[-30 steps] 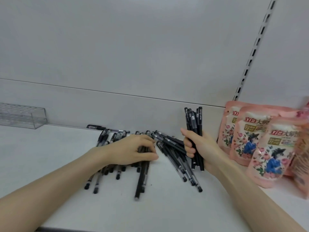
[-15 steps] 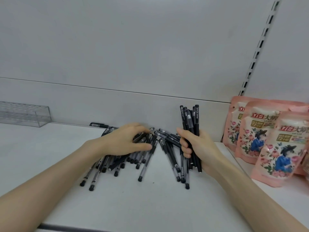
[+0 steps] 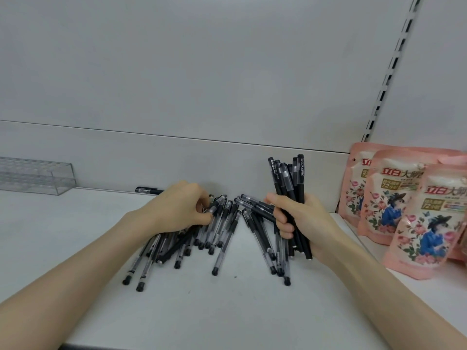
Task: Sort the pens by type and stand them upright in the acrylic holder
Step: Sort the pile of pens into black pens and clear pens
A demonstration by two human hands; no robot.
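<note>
Right grip (image 3: 300, 223): fingers and thumb wrapped tight round a bundle (image 3: 290, 178) of matte black pens. The bundle is near upright, capped ends up, white print on the barrels, lower ends poking out below the palm and just above the shelf (image 3: 227, 311). Left grip (image 3: 177, 210): palm down on the far end of the pile (image 3: 217, 238), fingers curled in, thumb and fingertips pinching at the pile's upper ends. Can't tell whether it has one pen or several. The pile lies flat on the shelf between the two grips. It's mostly clear-barrel pens with black caps, with a few solid black ones mixed in. They fan toward the camera, and one cluster on the right runs under the right grip's fingers. One stray pen (image 3: 147, 190) lies flat along the back edge, just behind the left grip and partly hidden by it. The holder (image 3: 38, 176) is clear acrylic with a grid of holes on top. It sits at the far left against the back panel (image 3: 202, 84), well apart from the pile, and no pens show in it. Pink pouches (image 3: 404, 210) with flower and figure print stand in overlapping rows at the right, just beside the right grip's wrist. A slotted upright (image 3: 389, 72) runs up the panel above them.
</note>
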